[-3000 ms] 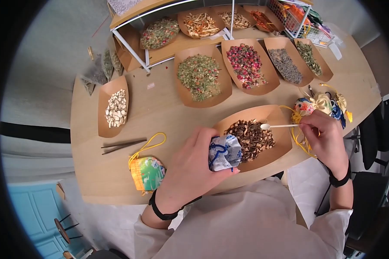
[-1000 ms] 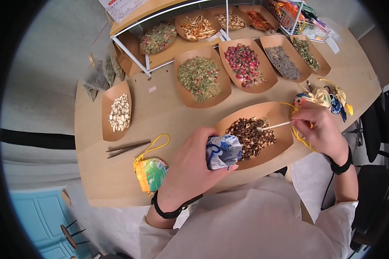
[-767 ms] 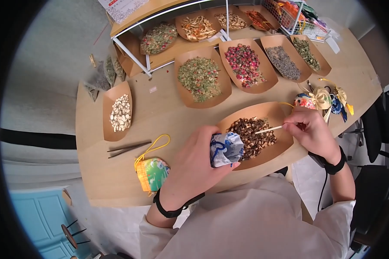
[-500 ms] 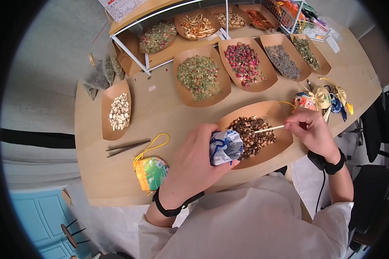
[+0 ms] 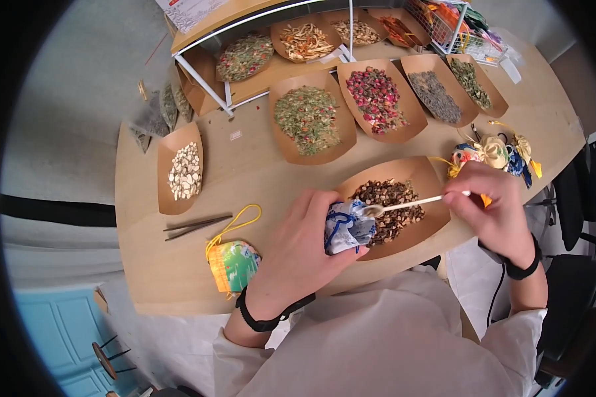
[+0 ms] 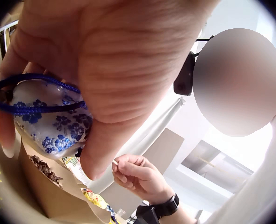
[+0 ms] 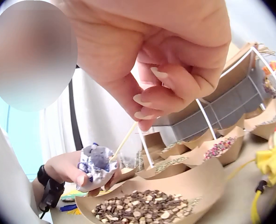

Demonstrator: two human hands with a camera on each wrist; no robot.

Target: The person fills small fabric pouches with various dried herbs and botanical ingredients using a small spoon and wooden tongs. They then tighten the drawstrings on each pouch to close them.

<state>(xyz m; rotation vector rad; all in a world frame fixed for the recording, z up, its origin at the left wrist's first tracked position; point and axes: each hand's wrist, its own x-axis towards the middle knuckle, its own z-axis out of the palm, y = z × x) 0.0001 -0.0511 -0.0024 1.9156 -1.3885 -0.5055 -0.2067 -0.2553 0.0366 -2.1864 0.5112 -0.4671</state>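
Note:
My left hand (image 5: 297, 243) grips a small white drawstring pouch (image 5: 348, 228) with blue flowers. Its mouth gapes toward the right, and a blue cord (image 6: 39, 110) loops off it in the left wrist view. Between thumb and fingertips my right hand (image 5: 489, 205) pinches the handle of a small pale spoon (image 5: 414, 203). The spoon's bowl is right at the pouch's mouth. Under both lies a brown paper tray (image 5: 432, 173) of dark, chopped dried herbs (image 7: 142, 205). Left of my left hand rest a green and yellow pouch (image 5: 235, 266) and dark tweezers (image 5: 198, 227).
Paper trays of green herb mix (image 5: 308, 119), rosebuds (image 5: 374, 99) and lavender-like buds (image 5: 434, 96) line the back, before a white-framed shelf (image 5: 202, 83). A tray of white slices (image 5: 185, 171) stands left. Finished-looking sachets (image 5: 493, 153) lie at the right.
The spoon has gone from above the tray down into the dark herbs, then left to the pouch's mouth, with my right hand. My left hand stays nearly still, holding the pouch.

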